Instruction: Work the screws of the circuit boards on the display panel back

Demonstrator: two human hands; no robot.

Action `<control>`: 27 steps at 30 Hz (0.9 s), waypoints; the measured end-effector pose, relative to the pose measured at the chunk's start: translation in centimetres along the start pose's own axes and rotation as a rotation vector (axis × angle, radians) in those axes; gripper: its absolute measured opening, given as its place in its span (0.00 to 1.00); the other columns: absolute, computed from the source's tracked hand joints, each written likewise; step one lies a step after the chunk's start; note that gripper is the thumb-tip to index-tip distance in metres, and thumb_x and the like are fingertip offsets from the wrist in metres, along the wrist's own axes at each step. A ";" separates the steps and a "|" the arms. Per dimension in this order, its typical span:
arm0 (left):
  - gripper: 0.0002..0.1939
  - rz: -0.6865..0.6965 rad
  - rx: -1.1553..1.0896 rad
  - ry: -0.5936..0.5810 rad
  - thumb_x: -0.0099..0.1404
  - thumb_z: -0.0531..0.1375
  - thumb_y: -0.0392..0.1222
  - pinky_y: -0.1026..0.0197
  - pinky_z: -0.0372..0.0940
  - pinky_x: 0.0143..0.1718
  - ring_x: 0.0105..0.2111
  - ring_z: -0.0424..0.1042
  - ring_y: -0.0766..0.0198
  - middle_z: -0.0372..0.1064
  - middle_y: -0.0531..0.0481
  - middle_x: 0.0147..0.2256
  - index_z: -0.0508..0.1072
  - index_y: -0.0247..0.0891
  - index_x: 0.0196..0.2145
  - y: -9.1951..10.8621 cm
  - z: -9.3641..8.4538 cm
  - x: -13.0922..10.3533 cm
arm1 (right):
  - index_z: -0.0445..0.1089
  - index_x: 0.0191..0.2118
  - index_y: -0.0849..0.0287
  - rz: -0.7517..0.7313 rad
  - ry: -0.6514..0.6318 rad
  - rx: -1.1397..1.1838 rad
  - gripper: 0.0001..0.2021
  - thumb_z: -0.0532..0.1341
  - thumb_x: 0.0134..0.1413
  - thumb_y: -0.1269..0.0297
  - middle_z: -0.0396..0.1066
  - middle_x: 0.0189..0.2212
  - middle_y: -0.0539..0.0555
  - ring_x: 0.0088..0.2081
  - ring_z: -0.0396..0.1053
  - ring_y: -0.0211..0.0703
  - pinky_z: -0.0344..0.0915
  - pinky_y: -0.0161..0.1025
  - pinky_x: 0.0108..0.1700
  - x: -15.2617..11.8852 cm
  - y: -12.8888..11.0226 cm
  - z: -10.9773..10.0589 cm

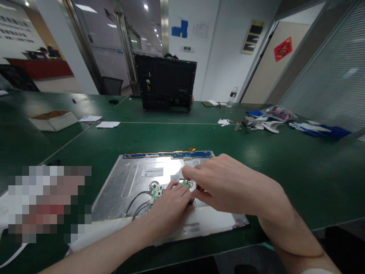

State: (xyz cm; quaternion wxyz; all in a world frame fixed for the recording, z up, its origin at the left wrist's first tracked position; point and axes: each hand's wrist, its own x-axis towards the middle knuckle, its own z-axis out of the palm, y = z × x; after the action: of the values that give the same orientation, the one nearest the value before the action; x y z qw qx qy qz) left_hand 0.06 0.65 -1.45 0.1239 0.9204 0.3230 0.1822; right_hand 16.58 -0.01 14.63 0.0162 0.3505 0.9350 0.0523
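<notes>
A flat LCD panel (114,190) lies back-side up on the green table, its silver metal back facing me. Near its middle sits a small green circuit board (156,191) with dark cables (138,199) leading off to the left. My left hand (175,199) rests over this board, fingers bent and close together against it; the fingertips are partly hidden. Just right of it, my right hand (219,182) is closed around what looks like a screwdriver (199,187), of which only a bit of orange and black handle shows. Its tip is hidden behind my hands.
A blue circuit strip (168,155) runs along the panel's far edge. Beyond stands a black monitor housing (168,83). A cardboard box (54,122) and papers (108,124) lie at left; a bottle (232,97), gloves and bags (278,113) at right. A blurred patch covers the near left.
</notes>
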 end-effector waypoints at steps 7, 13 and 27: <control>0.08 0.000 -0.001 0.000 0.70 0.53 0.37 0.45 0.56 0.54 0.47 0.68 0.52 0.72 0.46 0.43 0.70 0.40 0.43 0.1 -0.1 0.0 | 0.64 0.40 0.57 -0.007 0.011 0.018 0.06 0.59 0.56 0.69 0.74 0.29 0.49 0.29 0.71 0.42 0.44 0.38 0.24 -0.2 -0.1 0.0; 0.08 0.027 -0.013 0.007 0.68 0.53 0.36 0.45 0.56 0.54 0.47 0.68 0.52 0.71 0.45 0.43 0.69 0.39 0.42 0.5 -0.6 0.1 | 0.63 0.40 0.57 -0.036 -0.002 0.039 0.07 0.59 0.56 0.72 0.74 0.31 0.49 0.30 0.71 0.41 0.44 0.38 0.24 -0.3 0.0 0.0; 0.07 -0.001 -0.025 -0.032 0.66 0.54 0.35 0.46 0.56 0.52 0.43 0.68 0.53 0.71 0.45 0.40 0.68 0.39 0.41 0.4 -0.6 0.0 | 0.63 0.40 0.56 -0.004 0.011 0.017 0.05 0.58 0.58 0.68 0.74 0.30 0.48 0.28 0.70 0.41 0.46 0.37 0.25 -0.9 0.6 -0.5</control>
State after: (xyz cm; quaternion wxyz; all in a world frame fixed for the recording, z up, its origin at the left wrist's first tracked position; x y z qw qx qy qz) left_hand 0.04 0.42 -0.80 0.1403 0.9214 0.3191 0.1715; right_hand 17.69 -0.19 15.16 0.0080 0.3482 0.9362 0.0462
